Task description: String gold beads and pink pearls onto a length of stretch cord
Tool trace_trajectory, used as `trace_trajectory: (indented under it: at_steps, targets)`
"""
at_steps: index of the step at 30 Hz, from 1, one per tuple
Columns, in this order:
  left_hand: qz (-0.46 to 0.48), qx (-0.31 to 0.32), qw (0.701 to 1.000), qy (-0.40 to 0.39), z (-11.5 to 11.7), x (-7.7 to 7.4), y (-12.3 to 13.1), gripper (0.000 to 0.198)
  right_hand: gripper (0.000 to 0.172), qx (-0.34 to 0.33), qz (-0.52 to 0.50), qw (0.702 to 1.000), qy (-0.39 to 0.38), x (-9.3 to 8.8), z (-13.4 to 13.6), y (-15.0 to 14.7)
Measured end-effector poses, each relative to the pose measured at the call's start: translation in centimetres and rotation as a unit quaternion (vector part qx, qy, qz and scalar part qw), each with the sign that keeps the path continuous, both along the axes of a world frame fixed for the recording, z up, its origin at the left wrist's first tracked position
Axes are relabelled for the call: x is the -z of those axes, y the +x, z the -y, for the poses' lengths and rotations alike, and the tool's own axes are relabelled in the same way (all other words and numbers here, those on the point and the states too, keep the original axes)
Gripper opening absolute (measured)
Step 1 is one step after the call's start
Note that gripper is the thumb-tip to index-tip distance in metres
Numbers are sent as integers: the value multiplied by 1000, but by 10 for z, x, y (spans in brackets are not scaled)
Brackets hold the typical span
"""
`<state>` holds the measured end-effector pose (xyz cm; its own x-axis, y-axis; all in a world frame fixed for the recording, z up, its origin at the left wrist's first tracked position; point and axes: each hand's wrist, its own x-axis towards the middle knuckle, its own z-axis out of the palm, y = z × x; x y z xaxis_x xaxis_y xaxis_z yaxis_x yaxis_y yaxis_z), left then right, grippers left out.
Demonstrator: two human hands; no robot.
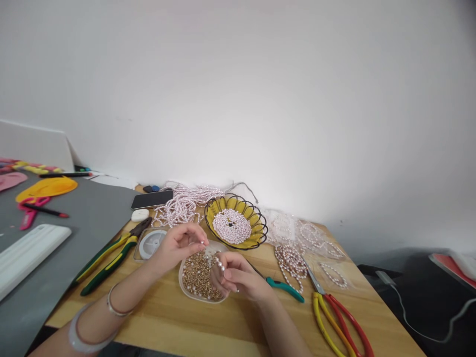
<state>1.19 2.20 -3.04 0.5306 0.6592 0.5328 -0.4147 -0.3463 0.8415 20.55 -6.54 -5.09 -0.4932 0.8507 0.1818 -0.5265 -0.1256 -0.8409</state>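
My left hand (pixel 186 243) is closed in a pinch above the far edge of a clear plastic tub (pixel 181 282), with what looks like a small pale bead (pixel 203 243) at its fingertips. Gold and white beads (pixel 201 277) fill much of this tub. Over its right side, my right hand (pixel 238 275) is closed around a short string of pearly beads (pixel 220 264); part of the string is hidden by the fingers. Just beyond both hands, a yellow basket with black wire loops (pixel 256 238) holds a heap of pale pink beads (pixel 231 225).
Green-yellow pliers (pixel 111 258) and a white spool (pixel 152 244) lie left; a phone (pixel 152 199) and pink bead strands (pixel 182 206) are behind. To the right are teal-handled pliers (pixel 285 288), bead strands (pixel 292 263), bagged beads (pixel 316 238) and red-yellow-handled scissors (pixel 334 317).
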Motion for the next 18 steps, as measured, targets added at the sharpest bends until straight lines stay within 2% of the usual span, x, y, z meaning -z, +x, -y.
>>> trace_trajectory:
  at_steps: [18]
  targets:
    - [-16,6,1000,-4,1,-1,0,6,33,-1,7,1000,0,0,0,1]
